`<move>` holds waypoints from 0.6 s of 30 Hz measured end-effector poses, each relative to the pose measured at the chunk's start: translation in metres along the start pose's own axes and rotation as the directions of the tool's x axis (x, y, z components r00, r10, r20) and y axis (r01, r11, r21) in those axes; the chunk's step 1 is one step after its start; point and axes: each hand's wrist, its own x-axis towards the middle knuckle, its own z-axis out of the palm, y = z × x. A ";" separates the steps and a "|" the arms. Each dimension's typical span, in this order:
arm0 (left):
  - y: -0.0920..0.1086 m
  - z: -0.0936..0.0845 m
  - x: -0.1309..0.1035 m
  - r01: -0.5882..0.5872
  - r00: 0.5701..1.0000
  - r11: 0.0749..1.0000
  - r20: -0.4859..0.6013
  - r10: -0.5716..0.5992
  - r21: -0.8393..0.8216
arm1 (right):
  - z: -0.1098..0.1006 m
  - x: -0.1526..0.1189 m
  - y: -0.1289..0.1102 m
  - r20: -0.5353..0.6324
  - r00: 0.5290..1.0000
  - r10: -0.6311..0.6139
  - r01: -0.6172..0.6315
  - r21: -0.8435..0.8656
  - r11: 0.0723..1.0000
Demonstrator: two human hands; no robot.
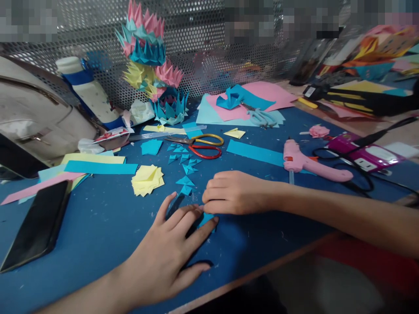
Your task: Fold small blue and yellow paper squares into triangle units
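Observation:
On the blue table a small piece of blue paper (206,220) lies beneath my fingers, mostly hidden. My left hand (168,246) is spread over it, its fingers stretched out and index and middle fingertips resting at the paper. My right hand (237,192) has its fingers curled together at the paper's far edge, by my left fingertips; its grip is partly hidden. Just beyond my hands lie several small folded blue paper triangles (186,180). To their left sits a stack of yellow paper squares (147,179). Scissors (206,146) with yellow and red handles lie behind the triangles.
A pink glue gun (303,162) with cables stands right, near a blue strip (255,152). At left are a phone (37,222) and paper strips (101,167). A folded paper tower (147,48), bottle (87,91) and paper sheets (271,93) are at the back.

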 end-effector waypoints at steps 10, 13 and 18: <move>-0.001 0.001 -0.001 0.010 1.000 1.000 0.024 -0.011 0.021 | -0.001 -0.015 0.003 -0.021 0.995 0.096 -0.093 0.105 0.990; 0.000 0.000 -0.001 0.016 0.999 1.000 0.028 -0.017 0.022 | -0.003 -0.015 0.005 0.022 0.998 0.065 -0.068 0.171 0.983; -0.001 -0.001 0.001 -0.007 0.999 0.999 0.036 0.005 0.043 | -0.003 -0.014 0.006 0.055 0.993 0.103 -0.113 0.232 0.966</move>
